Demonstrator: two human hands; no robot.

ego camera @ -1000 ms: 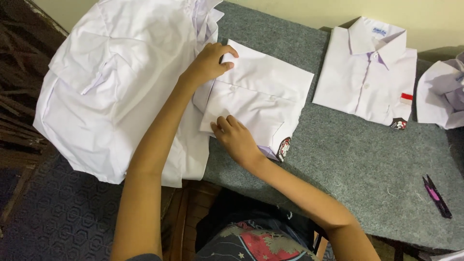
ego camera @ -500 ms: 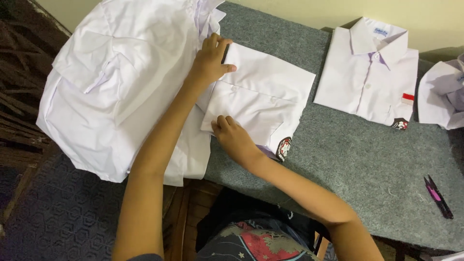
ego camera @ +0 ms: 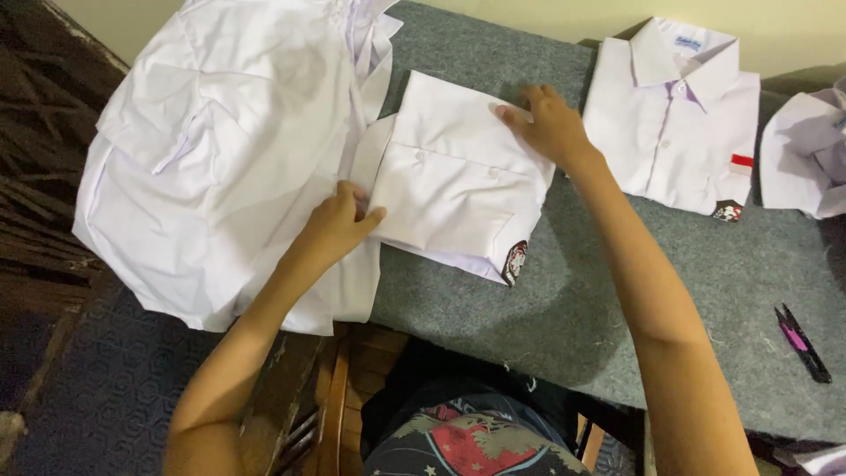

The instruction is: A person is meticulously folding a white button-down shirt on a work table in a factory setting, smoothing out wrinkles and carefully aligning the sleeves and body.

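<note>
Since half a second ago, both hands have been shifted: the right hand [ego camera: 548, 123] has been moved from the near edge of the folded shirt [ego camera: 454, 176] to its far right corner, and the left hand [ego camera: 339, 225] has been brought down from the far edge to the near left edge. The folded shirt is laid on the grey table [ego camera: 582, 300], between the two hands. The right hand is spread flat, fingers extended, and pressed on the fabric; the left hand is curled at the shirt's left edge, thumb on top, but whether the cloth is pinched cannot be told. The shirt is of thin white cotton, folded into a rough rectangle with a creased seam across it and a round dark badge [ego camera: 515, 260] at its near right corner. To the left, a pile of white shirts [ego camera: 220, 150] is draped loosely over the table's edge, rumpled and soft. At the far right, a second folded shirt [ego camera: 674, 123] with a collar is laid flat. A small pink and black cutter [ego camera: 800, 341] is seen at the right. More white cloth [ego camera: 806, 154] is cut off by the right border.
</note>
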